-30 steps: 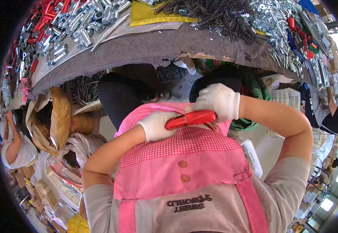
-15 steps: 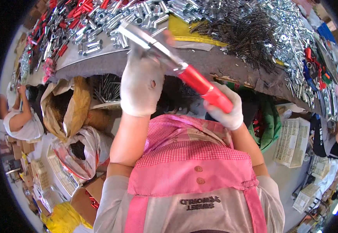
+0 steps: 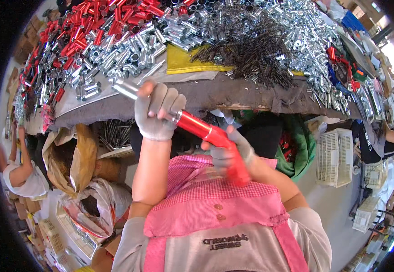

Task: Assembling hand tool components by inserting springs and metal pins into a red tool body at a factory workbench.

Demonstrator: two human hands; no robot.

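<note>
In front of my chest I hold a long tube-shaped piece, chrome at its far left end and red at its near right end, the red tube (image 3: pixel 197 125) slanting down toward me. My left hand (image 3: pixel 157 111), in a whitish fingertip-less glove, is closed around the chrome part. Around the red part, near a bend, the gloved fingers of my right hand (image 3: pixel 233 152) are wrapped. The lowest red end is smeared by motion. Beyond my left hand, chrome tubes (image 3: pixel 136 50) and dark coil springs (image 3: pixel 260 50) lie heaped on the cloth-covered workbench (image 3: pixel 197 96).
Red tubes (image 3: pixel 102 22) pile up at the back left, small metal parts (image 3: pixel 296 27) at the back right. Below the bench edge stand open sacks (image 3: pixel 86 156), a green bag (image 3: pixel 303 149) and a cream plastic crate (image 3: pixel 335 158). Another person (image 3: pixel 25 177) is at the left.
The tube piece has come nearer to me, its red end swinging down and left with my right hand. My left hand has turned, its fingers now showing around the chrome part.
</note>
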